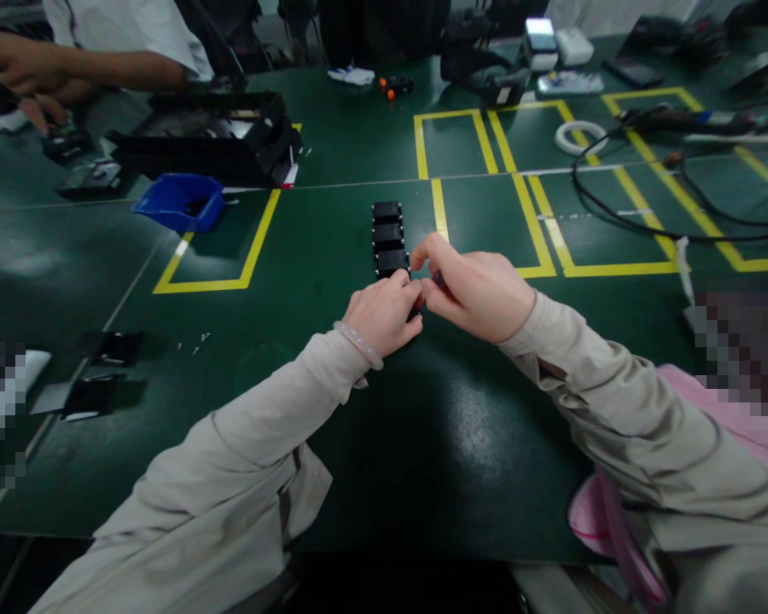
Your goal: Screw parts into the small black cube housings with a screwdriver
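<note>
A short row of small black blocks [387, 234] with bright metal points along their sides stands on the green table, just beyond my hands. My left hand [382, 314], a pale bangle at its wrist, is closed over another dark piece at the near end of the row. Its fingers hide most of that piece. Beside it, my right hand [477, 286] is curled with thumb and forefinger close together, meeting the left fingertips. Whatever small item it pinches is hidden by the fingers.
A blue bin [183, 202] and stacked black trays [211, 136] stand at the far left, near a co-worker's hands [22, 72]. Small screws [200, 343] and black parts [93, 395] lie left. Black cables [614, 200] and a white tape ring [581, 137] lie right.
</note>
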Demonstrator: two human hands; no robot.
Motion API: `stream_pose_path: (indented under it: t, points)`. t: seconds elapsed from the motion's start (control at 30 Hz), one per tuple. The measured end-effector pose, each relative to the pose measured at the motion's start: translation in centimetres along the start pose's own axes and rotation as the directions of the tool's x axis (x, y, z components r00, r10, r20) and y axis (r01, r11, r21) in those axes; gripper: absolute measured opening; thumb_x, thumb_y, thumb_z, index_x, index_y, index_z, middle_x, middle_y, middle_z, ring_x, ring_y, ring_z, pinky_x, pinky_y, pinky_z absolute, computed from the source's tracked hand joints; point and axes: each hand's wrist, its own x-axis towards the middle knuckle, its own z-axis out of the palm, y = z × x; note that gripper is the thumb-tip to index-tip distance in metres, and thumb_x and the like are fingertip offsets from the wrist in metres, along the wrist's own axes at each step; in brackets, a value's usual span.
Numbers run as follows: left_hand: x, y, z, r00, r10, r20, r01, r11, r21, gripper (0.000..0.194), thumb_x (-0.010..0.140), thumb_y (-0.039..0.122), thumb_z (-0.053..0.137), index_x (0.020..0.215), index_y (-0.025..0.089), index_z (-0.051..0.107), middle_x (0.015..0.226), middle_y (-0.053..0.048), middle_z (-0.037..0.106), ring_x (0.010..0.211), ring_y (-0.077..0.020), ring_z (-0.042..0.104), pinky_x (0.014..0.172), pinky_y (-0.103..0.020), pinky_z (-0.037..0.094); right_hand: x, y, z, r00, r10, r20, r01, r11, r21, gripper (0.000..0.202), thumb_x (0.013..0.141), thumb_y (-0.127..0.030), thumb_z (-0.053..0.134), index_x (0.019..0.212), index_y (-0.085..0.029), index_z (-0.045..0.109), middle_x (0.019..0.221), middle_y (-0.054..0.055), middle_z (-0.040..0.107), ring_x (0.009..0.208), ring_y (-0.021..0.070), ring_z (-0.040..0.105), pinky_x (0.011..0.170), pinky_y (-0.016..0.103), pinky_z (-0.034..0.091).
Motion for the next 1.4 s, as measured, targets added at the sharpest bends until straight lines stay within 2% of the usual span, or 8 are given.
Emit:
stream_pose_path:
  t: [0.2, 0.5, 0.87, 1.13, 1.4]
  points:
    - [0.8, 0.2, -0.4, 0.998, -0.027, 0.050, 0.025, 0.999, 0.032, 0.023, 0.082, 0.030, 0.057, 0.102, 0.017, 0.059, 0.104, -0.008, 0.063, 0.087, -0.0269, 0.068, 0.068, -0.036, 0.053, -0.1, 0.1, -0.1, 1.000, -0.022, 0.006, 0.022, 1.000, -0.006, 0.032, 0.089, -0.030, 0.039, 0.116, -0.016, 0.051, 0.082, 0.004, 0.069, 0.062, 0.0164, 0.059, 0.058, 0.027, 0.029]
    - [1.0, 0.2, -0.7, 0.997, 0.020, 0.076, -0.026, 0.997, 0.072, 0.020, 0.084, 0.029, 0.054, 0.097, 0.016, 0.061, 0.103, -0.008, 0.065, 0.086, -0.0277, 0.069, 0.065, -0.035, 0.052, 0.1, 1.1, 0.2, 0.999, -0.032, -0.016, 0.033, 0.999, 0.024, 0.032, 0.089, -0.030, 0.039, 0.114, -0.016, 0.052, 0.081, 0.005, 0.069, 0.063, 0.0174, 0.059, 0.059, 0.028, 0.032]
    - [2.1, 0.8, -2.2, 0.968, 0.032, 0.248, -0.058, 0.994, 0.096, 0.023, 0.088, 0.023, 0.051, 0.106, 0.015, 0.064, 0.112, -0.008, 0.066, 0.099, -0.0268, 0.068, 0.079, -0.034, 0.055, 0.1, 1.5, 0.1, 0.999, -0.023, -0.026, 0.024, 0.998, 0.057, 0.030, 0.088, -0.029, 0.041, 0.113, -0.016, 0.052, 0.083, 0.006, 0.070, 0.064, 0.0174, 0.059, 0.061, 0.028, 0.037]
    - [2.1, 1.0, -2.3, 0.956, 0.050, 0.290, -0.084, 0.991, 0.105, 0.026, 0.092, 0.024, 0.051, 0.113, 0.012, 0.060, 0.122, -0.013, 0.060, 0.103, -0.0287, 0.067, 0.084, -0.036, 0.055, 0.1, 1.9, -0.1, 0.998, -0.045, -0.044, 0.050, 0.988, 0.143, 0.025, 0.089, -0.028, 0.042, 0.108, -0.017, 0.054, 0.081, 0.004, 0.068, 0.063, 0.0151, 0.057, 0.064, 0.028, 0.039]
    - [2.1, 0.4, -2.6, 0.950, 0.054, 0.309, -0.080, 0.994, 0.071, 0.022, 0.094, 0.025, 0.048, 0.109, 0.013, 0.058, 0.115, -0.011, 0.063, 0.100, -0.0241, 0.067, 0.082, -0.032, 0.053, 0.2, 2.5, -0.4, 0.993, -0.052, -0.106, 0.074, 0.974, 0.212, 0.019, 0.088, -0.026, 0.045, 0.101, -0.018, 0.055, 0.077, 0.002, 0.065, 0.064, 0.0137, 0.056, 0.064, 0.027, 0.039]
